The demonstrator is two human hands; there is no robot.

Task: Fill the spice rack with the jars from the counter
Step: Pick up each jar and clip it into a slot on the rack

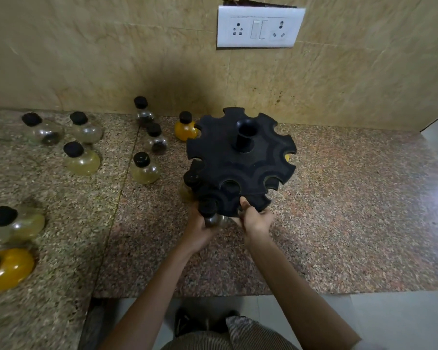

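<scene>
Step in hand: seating a jar [209, 210] in a front notch of the rack's [240, 157] lower tier. Left hand [196, 231] grips the jar's body. Right hand [256, 219] pinches the tier's rim, thumb on top, likely steadying it. Rack stands on the counter [339, 223], near the wall.

Next, probably: push the neck fully home, let go, then fetch one of the loose jars [144, 168] at left.

No writing legible on jars or socket [259, 26].

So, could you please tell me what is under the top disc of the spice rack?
A lower notched tier, a yellowish jar at its left edge, and yellow glimpsed through a right-hand notch. The disc hides the rest of that tier.
</scene>
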